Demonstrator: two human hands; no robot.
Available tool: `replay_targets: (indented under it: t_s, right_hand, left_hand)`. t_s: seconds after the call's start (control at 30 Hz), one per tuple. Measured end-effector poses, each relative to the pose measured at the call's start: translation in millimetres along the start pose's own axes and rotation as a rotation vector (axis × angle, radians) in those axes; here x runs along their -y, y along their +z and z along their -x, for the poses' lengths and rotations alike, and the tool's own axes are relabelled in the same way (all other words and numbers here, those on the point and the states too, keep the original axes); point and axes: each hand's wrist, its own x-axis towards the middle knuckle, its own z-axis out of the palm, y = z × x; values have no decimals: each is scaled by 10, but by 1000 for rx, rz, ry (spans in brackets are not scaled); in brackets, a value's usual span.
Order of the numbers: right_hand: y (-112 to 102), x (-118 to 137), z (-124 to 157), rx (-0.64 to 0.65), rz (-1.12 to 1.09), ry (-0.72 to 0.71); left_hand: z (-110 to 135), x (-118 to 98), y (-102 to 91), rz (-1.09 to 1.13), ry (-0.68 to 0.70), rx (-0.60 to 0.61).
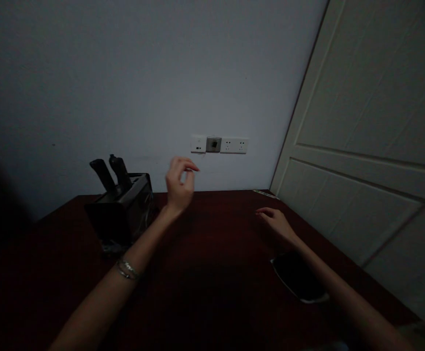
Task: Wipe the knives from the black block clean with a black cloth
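Observation:
My left hand [181,184] is raised above the table with its fingers curved and a gap between thumb and fingertips; nothing shows in it. Nearest to it, on its left, stands a dark knife block [125,207] with two black handles [110,173] sticking up from its top. Lower and to the right, my right hand [277,223] hovers over the tabletop, fingers pointing left and slightly bent, with no object visible in it. Partly hidden beneath my right forearm lies a flat black object [296,278] with a pale edge; its kind is unclear.
The dark red table [212,234] reaches back to a pale wall with a row of sockets [234,145]. A panelled white door [358,146] rises along the right side. A thin pale strip [266,194] lies at the table's far right corner. The light is dim.

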Motion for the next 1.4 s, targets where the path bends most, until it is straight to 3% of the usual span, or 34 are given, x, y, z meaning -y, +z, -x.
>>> replay_targets:
  t_s: [0.07, 0.17, 0.23, 0.3, 0.43, 0.57, 0.8, 0.93, 1.07, 1.2, 1.4]
  right_hand:
    - [-287, -274, 146, -12, 154, 11]
    - [-619, -663, 359, -3, 267, 85]
    - [-775, -871, 501, 19, 293, 130]
    - [-882, -1017, 640, 43, 294, 170]
    - [-968, -1146, 860, 60, 265, 198]
    - [-946, -1176, 952, 81, 253, 202]
    - [-852, -1177, 902, 112, 179, 195]
    - [-753, -1114, 791, 136, 70, 200]
    - [-476, -901, 688, 182, -96, 209]
    - [30, -498, 634, 293, -271, 255]
    - [1028, 299, 627, 554, -426, 177]
  left_hand:
    - [327, -95, 392, 49, 13, 372]
    - [788, -244, 836, 77, 150, 902]
    - [1047, -334, 1047, 77, 250, 1123]
    - [1271, -405, 1208, 90, 358, 1266]
    - [1643, -492, 1421, 98, 500, 1390]
    - [1913, -532, 1512, 41, 577, 1405]
    - [1978, -526, 1467, -8, 607, 1355]
    - [1827, -439, 1307, -16, 586, 1330]
    - [1639, -238, 928, -35, 528, 1322]
    - [1451, 8, 281, -84, 441, 1344]
    - [1270, 202, -983, -224, 263, 1446]
